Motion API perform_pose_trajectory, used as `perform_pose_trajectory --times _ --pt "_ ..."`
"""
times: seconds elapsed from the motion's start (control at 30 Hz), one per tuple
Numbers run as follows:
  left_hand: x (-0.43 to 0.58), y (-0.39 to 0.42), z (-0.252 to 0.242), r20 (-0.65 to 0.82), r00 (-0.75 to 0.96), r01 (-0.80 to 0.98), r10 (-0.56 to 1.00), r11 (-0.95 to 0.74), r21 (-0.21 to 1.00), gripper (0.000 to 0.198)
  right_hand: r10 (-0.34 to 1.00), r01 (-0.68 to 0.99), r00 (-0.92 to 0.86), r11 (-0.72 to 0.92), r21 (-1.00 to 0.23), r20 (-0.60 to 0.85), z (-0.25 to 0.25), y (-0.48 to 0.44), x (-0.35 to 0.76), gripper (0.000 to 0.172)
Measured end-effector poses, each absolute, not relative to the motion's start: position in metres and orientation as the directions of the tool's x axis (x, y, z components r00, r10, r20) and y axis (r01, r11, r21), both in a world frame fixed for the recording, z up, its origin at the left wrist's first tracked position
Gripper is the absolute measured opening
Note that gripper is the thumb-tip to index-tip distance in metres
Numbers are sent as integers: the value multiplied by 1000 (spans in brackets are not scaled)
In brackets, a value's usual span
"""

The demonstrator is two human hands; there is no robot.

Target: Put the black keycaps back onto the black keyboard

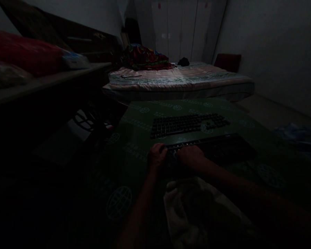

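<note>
A dark keyboard (230, 147) lies on a green board (133, 135) printed with white globes and lettering. My left hand (157, 156) is closed around the keyboard's left end. Over the left part of the keyboard, my right hand (191, 155) is bent with its fingers curled down. Its fingertips, and whatever they may hold, are hidden by the hand and the dark. Behind the keyboard, loose black keycaps (178, 124) are laid out in rows like a keyboard's layout. A crumpled light cloth (181, 211) lies in front of the keyboard, below my right forearm.
Beyond the board stands a bed (197, 77) with a patterned red blanket (147, 58) on it. A shelf (93, 69) at left carries a red bag (28, 52). Dark cloth (298, 136) lies at the right. The room is very dim.
</note>
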State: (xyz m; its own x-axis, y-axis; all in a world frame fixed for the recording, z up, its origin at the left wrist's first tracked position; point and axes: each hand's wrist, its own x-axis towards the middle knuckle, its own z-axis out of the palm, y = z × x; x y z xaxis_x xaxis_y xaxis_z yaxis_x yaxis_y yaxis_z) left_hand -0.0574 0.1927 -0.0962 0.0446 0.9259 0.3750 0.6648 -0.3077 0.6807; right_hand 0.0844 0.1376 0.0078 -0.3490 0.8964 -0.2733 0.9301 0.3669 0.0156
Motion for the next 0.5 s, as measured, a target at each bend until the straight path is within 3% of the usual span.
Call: perform_pose_trajectory --times 0.33,0.5 --pt "-59 196 -104 379 42 641 925 -316 699 17 915 973 -219 232 -3 -339 10 125 79 28" --pt "-59 195 -105 393 39 647 919 -322 691 16 905 967 -229 255 24 -359 12 115 99 26"
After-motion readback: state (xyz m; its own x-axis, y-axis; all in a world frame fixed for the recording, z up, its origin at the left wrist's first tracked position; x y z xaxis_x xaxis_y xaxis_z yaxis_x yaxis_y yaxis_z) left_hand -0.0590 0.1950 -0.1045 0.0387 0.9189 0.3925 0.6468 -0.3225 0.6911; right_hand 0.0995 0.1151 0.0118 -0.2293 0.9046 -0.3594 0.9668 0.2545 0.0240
